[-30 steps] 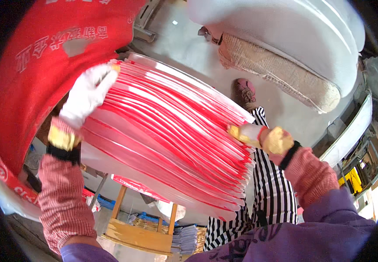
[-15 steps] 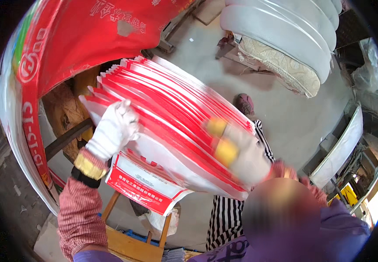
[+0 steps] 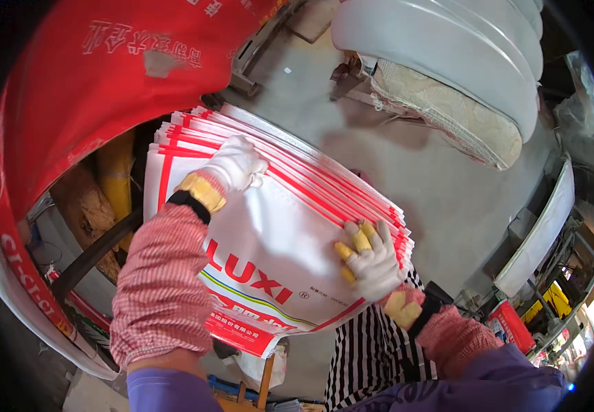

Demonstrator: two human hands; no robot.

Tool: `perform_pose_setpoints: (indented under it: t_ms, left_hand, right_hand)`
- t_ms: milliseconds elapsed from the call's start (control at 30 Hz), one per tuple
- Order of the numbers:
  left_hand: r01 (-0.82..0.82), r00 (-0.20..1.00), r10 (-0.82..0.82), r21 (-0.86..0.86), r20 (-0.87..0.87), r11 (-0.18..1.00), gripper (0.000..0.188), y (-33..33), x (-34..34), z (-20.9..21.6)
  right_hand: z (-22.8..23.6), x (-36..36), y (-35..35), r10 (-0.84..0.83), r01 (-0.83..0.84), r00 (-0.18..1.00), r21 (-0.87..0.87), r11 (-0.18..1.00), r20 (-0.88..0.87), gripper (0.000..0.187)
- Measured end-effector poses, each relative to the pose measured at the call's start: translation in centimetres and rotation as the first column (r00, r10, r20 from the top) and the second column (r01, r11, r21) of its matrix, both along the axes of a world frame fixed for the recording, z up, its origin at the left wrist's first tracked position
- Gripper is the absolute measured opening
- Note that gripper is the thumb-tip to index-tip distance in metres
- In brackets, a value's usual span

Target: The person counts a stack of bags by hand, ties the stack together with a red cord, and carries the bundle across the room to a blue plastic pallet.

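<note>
Between both gloved hands, a thick stack of flat white-and-red woven sacks [image 3: 276, 233], held at chest height above the concrete floor [image 3: 420, 178].
Likely heavy as a bundle, floppy and slick sheet on sheet, so gripping opposite edges suits it: left hand [image 3: 236, 165] presses the upper edge, right hand [image 3: 371, 257] clamps the lower right edge, hands well apart.

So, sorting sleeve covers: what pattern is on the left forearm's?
Red-and-white check, on the left sleeve cover, clearest in the head view.
</note>
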State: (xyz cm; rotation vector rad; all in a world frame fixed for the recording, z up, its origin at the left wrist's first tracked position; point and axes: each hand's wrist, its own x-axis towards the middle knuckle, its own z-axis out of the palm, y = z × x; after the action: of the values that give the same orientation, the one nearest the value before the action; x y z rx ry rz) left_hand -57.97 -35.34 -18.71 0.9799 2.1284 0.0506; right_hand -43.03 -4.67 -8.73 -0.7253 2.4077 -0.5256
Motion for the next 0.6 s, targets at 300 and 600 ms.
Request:
perform_pose_setpoints:
  t_ms: [300, 600]
  left_hand:
    - [-0.304, 0.673, 0.43, 0.306, -0.602, 0.902, 0.049, -3.0, 1.4, 2.0]
    - [-0.951, 0.002, 0.881, 0.271, -0.473, 0.148, 0.062, -9.5, 5.6, -6.9]
  right_hand:
    - [-5.0, -1.8, 1.9, 0.004, -0.005, 0.991, -0.009, 1.0, -0.137, 0.044]
    - [-8.2, -0.1, -1.1, -0.16, 0.099, 0.925, -0.189, 0.977, -0.345, 0.023]
